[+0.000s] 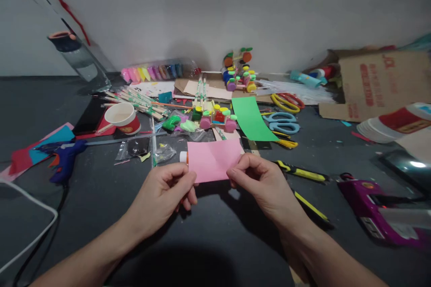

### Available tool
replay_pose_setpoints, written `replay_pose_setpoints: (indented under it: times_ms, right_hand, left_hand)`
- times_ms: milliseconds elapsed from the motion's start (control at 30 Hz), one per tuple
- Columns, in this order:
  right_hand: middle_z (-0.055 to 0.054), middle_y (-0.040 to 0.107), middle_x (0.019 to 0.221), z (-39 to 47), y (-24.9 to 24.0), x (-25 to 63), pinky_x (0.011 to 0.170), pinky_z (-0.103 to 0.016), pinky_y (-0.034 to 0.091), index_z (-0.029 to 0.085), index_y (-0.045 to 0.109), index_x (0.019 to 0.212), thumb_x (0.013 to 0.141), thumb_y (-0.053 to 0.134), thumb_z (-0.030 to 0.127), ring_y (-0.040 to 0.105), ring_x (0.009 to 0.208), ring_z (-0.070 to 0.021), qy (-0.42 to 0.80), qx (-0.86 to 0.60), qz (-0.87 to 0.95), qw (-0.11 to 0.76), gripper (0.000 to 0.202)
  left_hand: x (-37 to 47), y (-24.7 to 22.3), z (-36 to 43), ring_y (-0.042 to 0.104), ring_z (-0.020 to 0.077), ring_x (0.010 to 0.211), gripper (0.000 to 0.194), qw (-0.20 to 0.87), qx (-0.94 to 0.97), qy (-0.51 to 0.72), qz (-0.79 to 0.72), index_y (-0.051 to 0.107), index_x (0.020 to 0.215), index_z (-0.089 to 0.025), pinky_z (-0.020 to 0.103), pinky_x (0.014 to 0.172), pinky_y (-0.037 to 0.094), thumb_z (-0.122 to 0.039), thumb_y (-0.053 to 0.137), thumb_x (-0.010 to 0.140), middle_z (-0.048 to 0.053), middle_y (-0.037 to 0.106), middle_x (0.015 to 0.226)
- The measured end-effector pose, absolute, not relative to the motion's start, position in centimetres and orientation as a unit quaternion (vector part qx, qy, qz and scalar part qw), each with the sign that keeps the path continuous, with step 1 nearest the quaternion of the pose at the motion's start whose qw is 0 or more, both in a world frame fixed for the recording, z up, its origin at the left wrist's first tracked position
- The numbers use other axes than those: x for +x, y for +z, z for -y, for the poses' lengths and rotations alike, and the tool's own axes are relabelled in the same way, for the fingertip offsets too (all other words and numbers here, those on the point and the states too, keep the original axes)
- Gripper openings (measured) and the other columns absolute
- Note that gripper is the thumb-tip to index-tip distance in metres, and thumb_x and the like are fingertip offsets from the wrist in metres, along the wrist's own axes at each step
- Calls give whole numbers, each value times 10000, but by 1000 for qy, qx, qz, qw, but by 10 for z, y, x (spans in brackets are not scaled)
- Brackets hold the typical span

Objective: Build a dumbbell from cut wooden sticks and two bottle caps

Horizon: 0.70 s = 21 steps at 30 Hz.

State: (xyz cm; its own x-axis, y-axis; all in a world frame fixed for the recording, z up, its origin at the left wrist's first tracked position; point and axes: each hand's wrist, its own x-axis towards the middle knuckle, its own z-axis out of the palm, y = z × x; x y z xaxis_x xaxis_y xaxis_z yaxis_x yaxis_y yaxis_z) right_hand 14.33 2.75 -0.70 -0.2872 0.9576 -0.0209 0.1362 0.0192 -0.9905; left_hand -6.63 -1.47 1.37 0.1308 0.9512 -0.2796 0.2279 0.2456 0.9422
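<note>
A small pink rectangle of paper (213,159) is held up between my two hands, slightly bent, above the dark table. My left hand (170,186) pinches its left edge between thumb and fingers. At its lower right corner, my right hand (257,177) pinches it the same way. Behind the paper's left edge shows the white cap of a bottle or tube (183,157), the rest of it hidden. A green sheet of paper (253,119) lies just beyond, next to a small model with coloured round pieces (218,116).
Blue scissors (281,123) and yellow-black utility knives (305,172) lie to the right, near a purple power strip (370,206). On the left are a blue glue gun (65,161), a paper cup (123,119) and a water bottle (79,60). Wooden sticks (138,101) lie behind.
</note>
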Motion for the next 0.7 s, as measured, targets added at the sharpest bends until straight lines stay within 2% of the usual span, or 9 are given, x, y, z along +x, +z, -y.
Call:
replay_pose_setpoints:
  times_ms: [100, 267, 400, 467, 533, 600, 700]
  right_hand:
    - [26, 573, 620, -19, 2, 148, 547, -234, 393, 188, 595, 659, 832, 707, 368, 501, 570, -121, 527, -458, 624, 351, 273]
    - [17, 628, 693, 12, 11, 162, 610, -249, 410, 200, 656, 710, 881, 666, 250, 541, 648, -140, 494, -447, 695, 269, 179]
    - [-41, 614, 854, 39, -7, 172, 725, -319, 449, 191, 643, 794, 965, 561, 179, 548, 811, -192, 275, -419, 835, 229, 190]
    - [-67, 584, 872, 49, -18, 174, 732, -351, 452, 173, 653, 809, 967, 546, 154, 529, 835, -213, 211, -413, 858, 223, 192]
    - [-89, 577, 917, 54, -25, 176, 756, -370, 461, 159, 670, 835, 958, 557, 141, 525, 878, -227, 197, -403, 865, 224, 169]
    - [-115, 581, 1006, 56, -27, 176, 824, -397, 468, 148, 683, 865, 953, 567, 137, 523, 964, -246, 175, -389, 875, 229, 146]
    - [-154, 577, 1126, 57, -26, 175, 935, -469, 440, 130, 691, 880, 948, 565, 121, 495, 1091, -291, 134, -377, 887, 232, 143]
  left_hand:
    - [-68, 21, 22, 570, 80, 503, 386, 483, 598, 287, -572, 571, 625, -167, 180, 494, 403, -347, 476, 953, -20, 635, 575]
    - [-70, 17, 49, 462, 68, 428, 349, 261, 759, 225, -553, 531, 604, -181, 231, 467, 293, -240, 478, 943, -65, 522, 492]
    - [-65, -9, 80, 495, 94, 430, 304, 133, 803, 202, -544, 549, 665, -187, 285, 476, 288, -203, 485, 961, -54, 558, 531]
    - [-61, -20, 94, 541, 121, 490, 213, 48, 789, 230, -567, 608, 786, -182, 296, 507, 313, -243, 520, 970, -41, 586, 591]
    - [-57, -26, 104, 585, 137, 599, 136, 19, 790, 257, -556, 637, 972, -180, 289, 557, 352, -232, 512, 985, -21, 633, 710]
    - [-52, -28, 108, 595, 152, 684, 185, 33, 812, 245, -529, 634, 1066, -201, 291, 591, 369, -189, 461, 1002, -6, 657, 813]
    - [-46, -29, 104, 575, 190, 705, 252, 40, 831, 179, -526, 665, 906, -214, 324, 569, 345, -164, 436, 997, 6, 642, 798]
